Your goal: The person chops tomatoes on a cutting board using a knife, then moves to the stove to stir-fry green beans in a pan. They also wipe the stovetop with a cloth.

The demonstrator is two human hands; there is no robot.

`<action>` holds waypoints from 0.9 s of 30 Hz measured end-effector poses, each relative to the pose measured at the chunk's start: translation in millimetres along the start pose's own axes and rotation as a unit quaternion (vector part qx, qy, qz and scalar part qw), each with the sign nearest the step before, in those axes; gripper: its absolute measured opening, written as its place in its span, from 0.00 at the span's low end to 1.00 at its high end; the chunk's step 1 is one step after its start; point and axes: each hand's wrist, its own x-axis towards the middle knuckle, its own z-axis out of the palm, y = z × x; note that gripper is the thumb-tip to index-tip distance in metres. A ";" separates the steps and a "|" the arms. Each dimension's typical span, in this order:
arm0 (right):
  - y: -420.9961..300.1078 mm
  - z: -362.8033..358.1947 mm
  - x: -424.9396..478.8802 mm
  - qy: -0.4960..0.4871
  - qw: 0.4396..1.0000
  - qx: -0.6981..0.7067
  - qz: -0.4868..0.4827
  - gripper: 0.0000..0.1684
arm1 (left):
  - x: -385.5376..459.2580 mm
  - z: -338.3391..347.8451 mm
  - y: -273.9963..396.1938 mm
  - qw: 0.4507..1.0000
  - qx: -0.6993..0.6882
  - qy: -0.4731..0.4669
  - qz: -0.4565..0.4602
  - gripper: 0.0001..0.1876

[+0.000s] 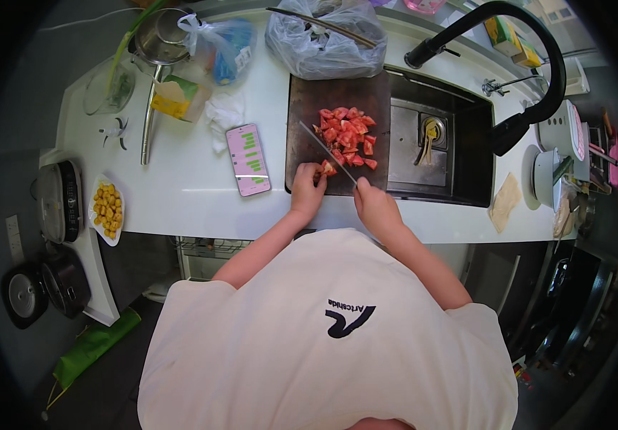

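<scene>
A dark cutting board (301,102) lies partly over the left side of the sink, with a pile of chopped tomato chunks (347,134) spread across it. My right hand (378,208) grips a kitchen knife (326,149), whose thin blade slants up and left over the board, seen almost edge-on. At the board's lower left, the fingers of my left hand (309,191) curl against a tomato piece (329,168) beside the blade. Those fingers partly hide what lies beneath them.
Left of the board lie a lit smartphone (248,161) and crumpled white tissue (224,115). A plastic bag (325,45) with chopsticks (322,26) on top stands behind. The black faucet (548,70) arches over the sink (473,156). A plate of yellow food (107,209) sits far left.
</scene>
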 end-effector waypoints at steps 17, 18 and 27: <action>20.8 48.3 51.4 0.057 0.992 0.105 0.028 0.11 | 2.9 3.5 -2.7 1.000 -0.012 -0.027 0.012 0.05; 21.2 41.1 49.1 0.043 0.993 0.109 0.031 0.13 | 1.9 3.9 -2.4 1.000 -0.015 -0.014 -0.007 0.05; 13.9 -40.4 19.1 0.135 0.988 0.063 -0.037 0.12 | 27.1 17.9 1.4 0.991 -0.089 0.078 -0.059 0.16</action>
